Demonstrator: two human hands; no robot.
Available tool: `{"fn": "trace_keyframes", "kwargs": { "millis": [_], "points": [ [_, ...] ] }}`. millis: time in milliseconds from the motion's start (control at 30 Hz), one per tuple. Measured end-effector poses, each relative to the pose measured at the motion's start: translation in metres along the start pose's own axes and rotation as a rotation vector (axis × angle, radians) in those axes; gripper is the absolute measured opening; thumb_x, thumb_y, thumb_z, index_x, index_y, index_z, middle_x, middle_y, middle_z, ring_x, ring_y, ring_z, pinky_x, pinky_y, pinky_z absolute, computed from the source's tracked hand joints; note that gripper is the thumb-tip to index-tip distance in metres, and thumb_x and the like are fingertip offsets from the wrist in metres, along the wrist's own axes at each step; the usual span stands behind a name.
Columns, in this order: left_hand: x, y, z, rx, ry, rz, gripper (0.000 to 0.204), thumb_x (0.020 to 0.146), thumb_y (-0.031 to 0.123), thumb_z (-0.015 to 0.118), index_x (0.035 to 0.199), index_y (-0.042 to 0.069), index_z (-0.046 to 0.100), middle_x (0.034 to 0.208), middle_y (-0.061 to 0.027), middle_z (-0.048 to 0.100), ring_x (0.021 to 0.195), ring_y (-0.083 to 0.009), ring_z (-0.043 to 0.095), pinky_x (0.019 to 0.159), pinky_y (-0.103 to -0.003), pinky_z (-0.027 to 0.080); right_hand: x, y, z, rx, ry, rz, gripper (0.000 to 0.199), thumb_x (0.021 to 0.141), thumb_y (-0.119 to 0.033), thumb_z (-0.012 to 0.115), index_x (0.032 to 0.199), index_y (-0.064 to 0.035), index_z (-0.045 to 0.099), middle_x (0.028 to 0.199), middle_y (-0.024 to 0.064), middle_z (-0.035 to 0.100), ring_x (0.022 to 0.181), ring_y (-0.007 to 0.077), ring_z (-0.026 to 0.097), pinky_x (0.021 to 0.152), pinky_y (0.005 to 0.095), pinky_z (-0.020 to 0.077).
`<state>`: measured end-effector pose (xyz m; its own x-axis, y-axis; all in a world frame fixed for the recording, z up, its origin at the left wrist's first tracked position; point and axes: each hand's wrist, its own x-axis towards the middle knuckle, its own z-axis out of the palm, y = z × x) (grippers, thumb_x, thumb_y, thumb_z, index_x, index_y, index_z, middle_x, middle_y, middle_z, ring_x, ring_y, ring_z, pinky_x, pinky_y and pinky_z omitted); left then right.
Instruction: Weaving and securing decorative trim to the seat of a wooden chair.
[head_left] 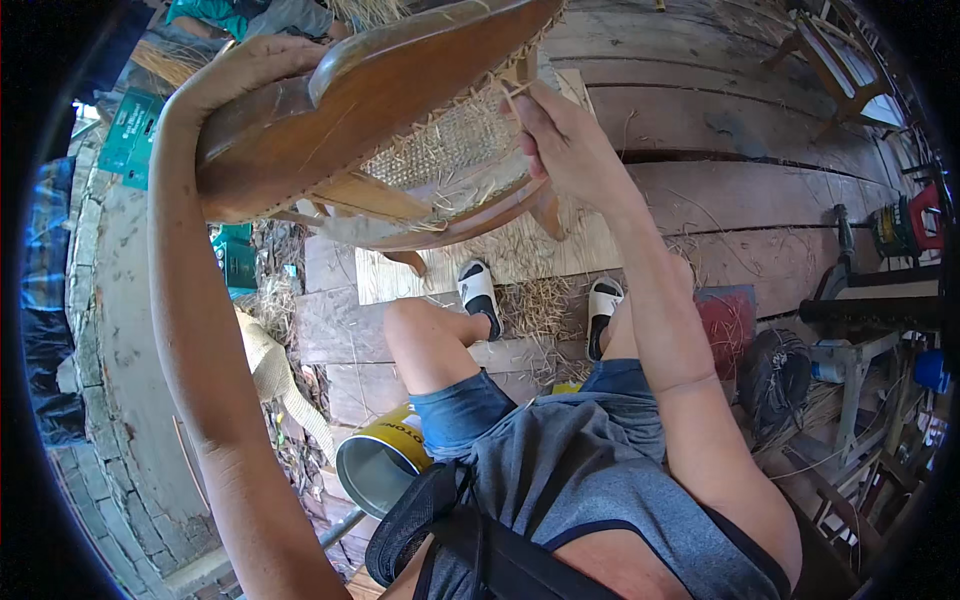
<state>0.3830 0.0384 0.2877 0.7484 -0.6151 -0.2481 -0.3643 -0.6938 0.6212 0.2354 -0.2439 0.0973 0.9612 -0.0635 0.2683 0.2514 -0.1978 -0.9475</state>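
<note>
A brown wooden chair (390,90) with a curved, polished back stands tilted before me. Short strand ends stick out along the lower edge of its back rail. Below and behind the rail shows a woven cane panel (445,145). My left hand (262,60) reaches over the rail's left end, its fingers hidden on the far side. My right hand (560,135) is closed in a pinch at the rail's right part. A thin cane strand (516,92) shows at its thumb and fingertips, close to the row of strand ends.
Cane scraps (535,310) litter the plank floor and a plywood sheet (375,275) under the chair. A yellow can (395,440) lies beside my left thigh. A woven cane strip (265,360) hangs at left. Another wooden chair (850,75) stands far right. A person (235,15) sits beyond the chair.
</note>
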Motion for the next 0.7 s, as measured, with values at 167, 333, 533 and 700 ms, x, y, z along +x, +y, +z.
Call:
{"fn": "trace_keyframes", "kwargs": {
  "millis": [167, 333, 533, 700],
  "points": [
    [0.007, -0.004, -0.003, 0.068, -0.03, 0.012, 0.032, 0.099, 0.023, 0.054, 0.123, 0.003, 0.06, 0.11, -0.0078, 0.065, 0.094, -0.0074, 0.065, 0.082, -0.02, 0.055, 0.01, 0.002, -0.005, -0.087, 0.046, -0.052, 0.024, 0.1, -0.025, 0.048, 0.101, -0.0031, 0.057, 0.067, 0.0163, 0.053, 0.062, 0.0275, 0.052, 0.06, 0.0386, 0.0416],
    [0.009, 0.006, -0.001, 0.133, -0.064, 0.005, 0.031, 0.097, 0.021, 0.056, 0.119, 0.002, 0.064, 0.105, -0.0032, 0.067, 0.09, -0.0061, 0.062, 0.086, -0.021, 0.05, 0.018, -0.017, -0.016, -0.012, -0.077, 0.026, 0.031, 0.1, -0.029, 0.05, 0.088, -0.0015, 0.058, 0.059, 0.0066, 0.05, 0.053, 0.015, 0.048, 0.052, 0.0323, 0.0392],
    [-0.009, 0.008, 0.007, 0.103, 0.041, 0.018, 0.033, 0.098, 0.023, 0.055, 0.117, -0.002, 0.063, 0.108, -0.0031, 0.065, 0.094, -0.0065, 0.061, 0.087, -0.022, 0.049, 0.026, 0.011, 0.017, 0.682, -0.068, -0.02, 0.038, 0.097, -0.042, 0.054, 0.083, -0.007, 0.059, 0.057, -0.0017, 0.047, 0.045, 0.006, 0.042, 0.04, 0.0218, 0.0315],
    [0.005, 0.018, 0.008, 0.027, -0.1, -0.037, 0.032, 0.097, 0.024, 0.057, 0.117, 0.0, 0.064, 0.108, -0.0027, 0.065, 0.095, -0.0053, 0.06, 0.086, -0.019, 0.049, 0.046, 0.023, 0.095, 1.004, 0.31, -0.072, 0.047, 0.095, -0.055, 0.048, 0.089, -0.0108, 0.062, 0.062, -0.0032, 0.053, 0.046, 0.006, 0.044, 0.04, 0.0199, 0.0335]
  ]
}}
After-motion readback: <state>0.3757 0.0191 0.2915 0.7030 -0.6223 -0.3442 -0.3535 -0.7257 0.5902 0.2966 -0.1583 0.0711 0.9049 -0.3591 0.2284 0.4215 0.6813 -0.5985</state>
